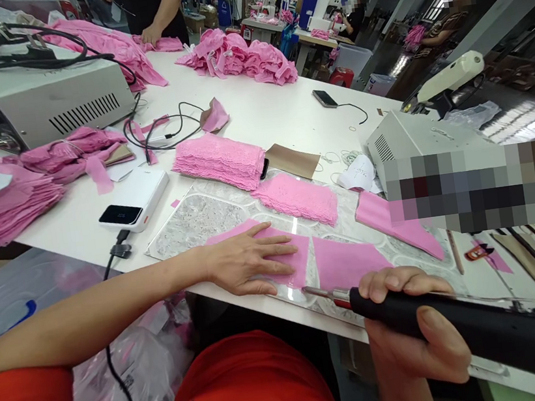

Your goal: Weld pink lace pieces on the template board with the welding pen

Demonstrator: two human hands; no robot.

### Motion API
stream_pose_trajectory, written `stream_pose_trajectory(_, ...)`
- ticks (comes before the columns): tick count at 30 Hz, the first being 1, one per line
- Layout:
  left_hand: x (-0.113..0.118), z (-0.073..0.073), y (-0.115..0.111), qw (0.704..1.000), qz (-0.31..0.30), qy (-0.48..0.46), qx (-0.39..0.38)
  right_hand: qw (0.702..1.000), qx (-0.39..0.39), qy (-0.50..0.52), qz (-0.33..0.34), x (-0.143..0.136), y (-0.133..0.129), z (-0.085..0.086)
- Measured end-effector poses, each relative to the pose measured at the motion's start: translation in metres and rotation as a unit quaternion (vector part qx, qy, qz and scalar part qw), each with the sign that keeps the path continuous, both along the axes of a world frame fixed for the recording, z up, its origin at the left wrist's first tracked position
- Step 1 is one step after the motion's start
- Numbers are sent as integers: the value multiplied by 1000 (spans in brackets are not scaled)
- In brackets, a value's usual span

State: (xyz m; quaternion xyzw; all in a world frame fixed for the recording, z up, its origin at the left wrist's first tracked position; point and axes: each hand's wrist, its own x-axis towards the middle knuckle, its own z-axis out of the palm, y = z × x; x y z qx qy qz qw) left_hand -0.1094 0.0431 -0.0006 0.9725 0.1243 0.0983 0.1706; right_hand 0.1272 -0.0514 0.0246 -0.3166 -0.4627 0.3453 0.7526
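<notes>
My left hand [250,260] lies flat with spread fingers on a pink fabric piece [300,263] near the table's front edge. In my right hand [412,326] is a thick black handheld tool [395,308], its metal tip close to the lower right corner of that piece. Another pink piece [347,262] lies just right of it, across a narrow gap. Both rest on a marbled grey board [191,222]. Behind them are a low stack of pink lace pieces [299,199] and a taller stack [220,160]. A folded pink piece [393,223] sits farther right.
A white power bank [148,190] with a cable stands left of the board. Grey metal boxes [60,89] occupy the back left and right side. Pink garments [243,56] and a phone [326,98] lie farther back. Across the table stands a person [158,8] touching pink fabric.
</notes>
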Motion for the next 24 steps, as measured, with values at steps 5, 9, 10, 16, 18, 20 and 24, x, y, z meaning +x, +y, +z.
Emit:
stream_pose_trajectory(5,-2,7,0,1000,4,-22,2,1000,3,6,-6,5,0,3)
stream_pose_trajectory(9,-3,9,-1,999,4,-30,10,1000,3,8,-14,4,1,4)
stream_pose_trajectory(10,-3,9,-2,999,2,-30,12,1000,2,8,-14,3,2,4)
stream_pose_trajectory(16,-3,4,-4,1000,-3,-30,5,1000,-2,8,-11,-2,2,1)
stream_pose_trajectory(18,-3,3,-4,999,-3,-34,4,1000,2,7,-11,-1,2,2)
stream_pose_trajectory(20,-3,3,-4,999,-3,-37,3,1000,3,5,-11,-1,2,2)
stream_pose_trajectory(24,-3,4,-4,999,-3,-40,1,1000,3,-2,-11,-1,2,2)
